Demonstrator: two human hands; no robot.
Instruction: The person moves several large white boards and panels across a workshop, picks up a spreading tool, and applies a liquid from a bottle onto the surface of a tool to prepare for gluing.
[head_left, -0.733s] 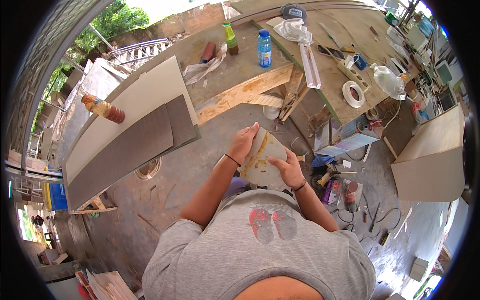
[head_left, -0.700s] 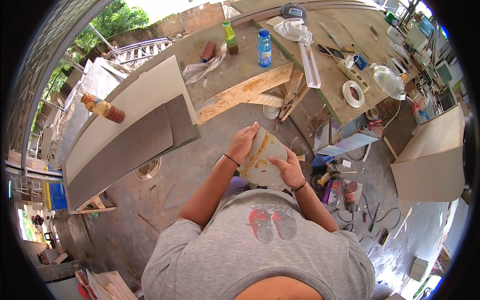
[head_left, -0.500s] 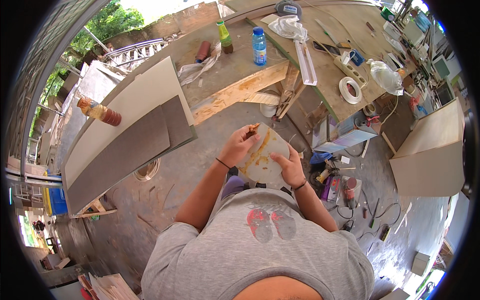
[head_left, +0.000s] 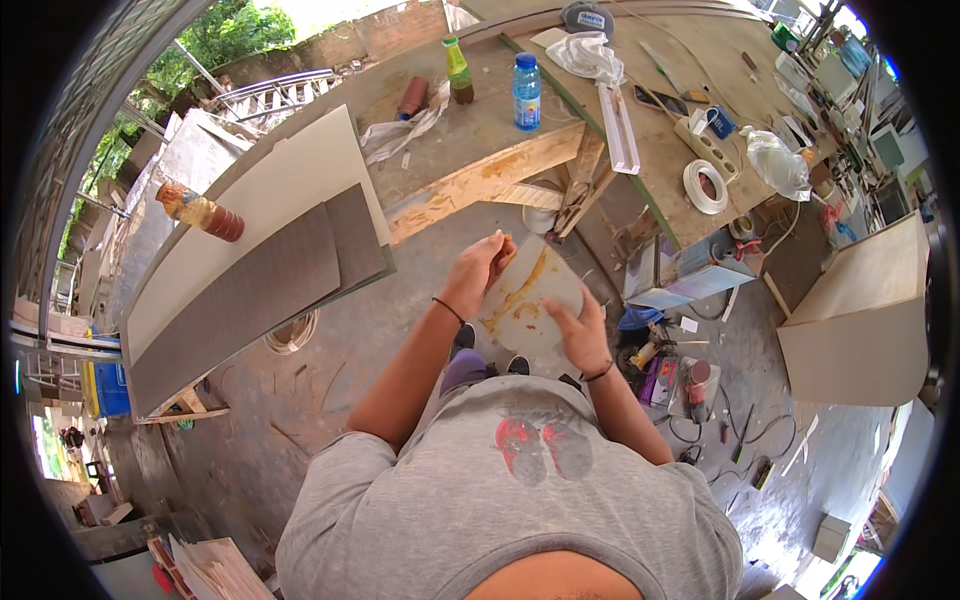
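A pale grey panel [head_left: 522, 318] with rounded corners is tilted in front of my body, streaked with orange-brown smears like glue. My right hand [head_left: 585, 335] grips its right edge, thumb across the top face and fingers underneath. At the panel's upper left, my left hand [head_left: 478, 272] is closed in a pinch. A bit of orange-brown shows at its fingertips, too small to name. Left of my hands, a squeeze bottle [head_left: 205, 215] with brown contents and a stained top lies on a white sheet [head_left: 290, 165], above a dark grey sheet [head_left: 240, 295].
A workbench [head_left: 480, 190] ahead bears a blue water bottle [head_left: 526, 95], a green-labelled bottle [head_left: 459, 75] and a reddish-brown bottle [head_left: 413, 98]. Farther right are a tape roll [head_left: 705, 188] and a power strip [head_left: 706, 150]. Power tools [head_left: 697, 390] and cables lie on the floor; a cabinet box [head_left: 850, 345] stands right.
My left hand has shifted up a little along the panel's edge, its fingers curling tighter. The orange-brown bit at its fingertips shows less. The right thumb has slid slightly up.
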